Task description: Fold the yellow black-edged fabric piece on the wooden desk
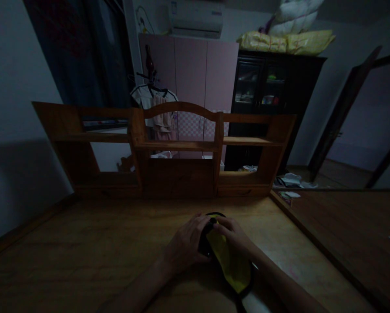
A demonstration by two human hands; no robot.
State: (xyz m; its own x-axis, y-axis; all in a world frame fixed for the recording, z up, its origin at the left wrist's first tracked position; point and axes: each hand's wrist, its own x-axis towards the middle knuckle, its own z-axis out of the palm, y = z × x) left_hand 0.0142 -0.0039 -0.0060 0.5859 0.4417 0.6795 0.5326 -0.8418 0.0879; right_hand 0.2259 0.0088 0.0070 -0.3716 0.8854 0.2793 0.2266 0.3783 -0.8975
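A yellow fabric piece with black edging (232, 263), shaped like a small pouch, lies slantwise on the wooden desk with a black strap trailing from its near end. My left hand (190, 239) is curled round a dark, glossy black part at its far left side; the dim light hides what that part is. On the other side, my right hand (232, 232) grips the far end of the yellow piece, its fingertips at a small black knob-like bit. The two hands almost meet there. My palms hide some of the edges.
The desk top (93, 234) spreads round my hands, with a wooden shelf unit (178, 145) along its back. A white wall (15, 174) bounds the left side. Beyond stand pink cupboards (190, 69) and a black cabinet (291, 87). Papers (293, 180) lie at the right.
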